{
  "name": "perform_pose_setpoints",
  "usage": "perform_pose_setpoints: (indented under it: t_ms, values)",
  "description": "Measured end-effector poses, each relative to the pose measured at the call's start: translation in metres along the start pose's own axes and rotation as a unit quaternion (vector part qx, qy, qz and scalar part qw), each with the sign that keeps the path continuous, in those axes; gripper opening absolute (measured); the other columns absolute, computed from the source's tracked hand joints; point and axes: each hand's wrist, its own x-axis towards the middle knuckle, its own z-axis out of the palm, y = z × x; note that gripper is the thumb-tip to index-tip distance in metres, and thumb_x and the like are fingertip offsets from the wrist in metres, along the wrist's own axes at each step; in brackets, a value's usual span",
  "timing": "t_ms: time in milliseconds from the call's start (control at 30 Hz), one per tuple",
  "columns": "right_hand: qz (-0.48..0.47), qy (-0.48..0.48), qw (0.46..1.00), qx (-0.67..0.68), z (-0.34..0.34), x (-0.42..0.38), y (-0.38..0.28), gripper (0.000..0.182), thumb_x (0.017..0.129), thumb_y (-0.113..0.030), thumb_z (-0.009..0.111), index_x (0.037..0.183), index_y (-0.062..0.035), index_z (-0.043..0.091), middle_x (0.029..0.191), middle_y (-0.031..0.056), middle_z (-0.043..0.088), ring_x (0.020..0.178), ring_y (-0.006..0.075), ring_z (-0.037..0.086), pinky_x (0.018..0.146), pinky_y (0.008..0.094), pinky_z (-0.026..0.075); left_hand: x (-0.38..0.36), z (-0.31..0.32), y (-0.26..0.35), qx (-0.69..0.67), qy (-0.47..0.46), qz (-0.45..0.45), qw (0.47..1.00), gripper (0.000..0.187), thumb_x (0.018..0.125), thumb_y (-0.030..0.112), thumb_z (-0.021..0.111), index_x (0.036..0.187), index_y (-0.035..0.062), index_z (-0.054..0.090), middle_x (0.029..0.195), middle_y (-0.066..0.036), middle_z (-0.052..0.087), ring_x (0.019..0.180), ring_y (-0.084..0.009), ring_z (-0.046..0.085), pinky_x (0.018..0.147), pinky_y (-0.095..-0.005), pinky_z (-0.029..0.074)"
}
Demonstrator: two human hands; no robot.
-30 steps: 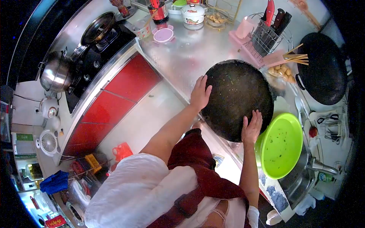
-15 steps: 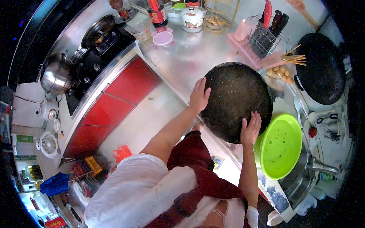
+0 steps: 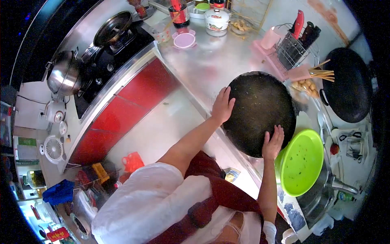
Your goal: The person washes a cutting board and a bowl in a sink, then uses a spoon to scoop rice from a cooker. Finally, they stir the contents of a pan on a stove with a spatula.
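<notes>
A round, dark chopping board point(image 3: 260, 112) lies on the metal counter in front of me, with small pale specks on its top. My left hand point(image 3: 223, 107) rests at its left edge, fingers stretched along the rim and thumb over the top. At the lower right of the board, my right hand point(image 3: 274, 143) lies with its fingers spread on the surface near the edge. Beside that hand stands a bright green basin point(image 3: 302, 162) with small dark bits inside, partly over the sink.
Knives stand in a wire rack point(image 3: 292, 46) behind the board, near a dark wok point(image 3: 348, 85) leaning at the wall. The sink tap point(image 3: 343, 185) is at right. Left are a stove with a frying pan point(image 3: 113, 29) and a steel pot point(image 3: 65, 75). A lidded white pot point(image 3: 216, 21) stands at the back.
The whole scene has shifted slightly right and down as my head moved. Both hands keep about the same places on the chopping board.
</notes>
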Motion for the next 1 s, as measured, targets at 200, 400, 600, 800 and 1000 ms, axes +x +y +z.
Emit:
perform_pose_setpoints:
  t_ms: [200, 400, 600, 800, 1000]
  values:
    - [0.002, 0.008, 1.0, -0.013, 0.0, 0.001, -0.003, 0.045, 0.09, -0.026, 0.054, 0.128, -0.003, 0.045, 0.137, 0.0163, 0.041, 0.129, 0.0358, 0.034, 0.108, 0.0463, 0.028, 0.003, -0.003, 0.0, 0.02, 0.003, 0.026, 0.999, 0.054, 0.092, 0.028, 0.05, 0.135, -0.0006, 0.033, 0.133, -0.025, 0.038, 0.116, -0.0405, 0.042, 0.099, -0.0445, 0.035]
    - [0.034, 0.009, 0.998, -0.058, 0.005, 0.0, -0.001, 0.052, 0.09, -0.034, 0.052, 0.132, -0.0051, 0.04, 0.141, 0.0154, 0.035, 0.132, 0.0357, 0.03, 0.107, 0.0525, 0.024, 0.007, -0.012, 0.004, 0.038, -0.052, 0.013, 0.998, 0.059, 0.091, 0.029, 0.052, 0.135, -0.0035, 0.03, 0.135, -0.025, 0.035, 0.12, -0.0398, 0.039, 0.101, -0.0446, 0.033]
    - [0.121, -0.009, 0.987, -0.107, -0.001, 0.005, -0.016, 0.073, 0.087, -0.05, 0.052, 0.141, -0.0085, 0.027, 0.148, 0.0167, 0.022, 0.136, 0.0365, 0.02, 0.106, 0.0593, 0.02, 0.008, -0.013, 0.004, 0.057, -0.088, 0.003, 0.994, 0.067, 0.087, 0.03, 0.058, 0.138, -0.0009, 0.027, 0.137, -0.024, 0.034, 0.123, -0.0406, 0.037, 0.102, -0.048, 0.032]
    - [0.139, -0.093, 0.969, -0.182, 0.01, 0.002, -0.036, 0.082, 0.086, -0.063, 0.041, 0.144, -0.0085, 0.021, 0.15, 0.0183, 0.014, 0.139, 0.0388, 0.008, 0.109, 0.0597, 0.008, 0.02, -0.019, -0.009, 0.118, -0.092, 0.002, 0.989, 0.068, 0.088, 0.035, 0.056, 0.138, -0.0004, 0.027, 0.137, -0.02, 0.037, 0.126, -0.0358, 0.037, 0.103, -0.055, 0.026]
    - [0.163, -0.09, 0.972, -0.14, 0.02, 0.005, -0.096, 0.09, 0.083, -0.068, 0.042, 0.144, -0.0063, 0.02, 0.15, 0.0231, 0.012, 0.139, 0.0402, 0.006, 0.11, 0.057, 0.006, 0.046, -0.049, -0.051, 0.117, -0.102, 0.029, 0.988, 0.064, 0.086, 0.03, 0.058, 0.136, -0.0001, 0.031, 0.136, -0.018, 0.04, 0.125, -0.0337, 0.038, 0.103, -0.0525, 0.027]
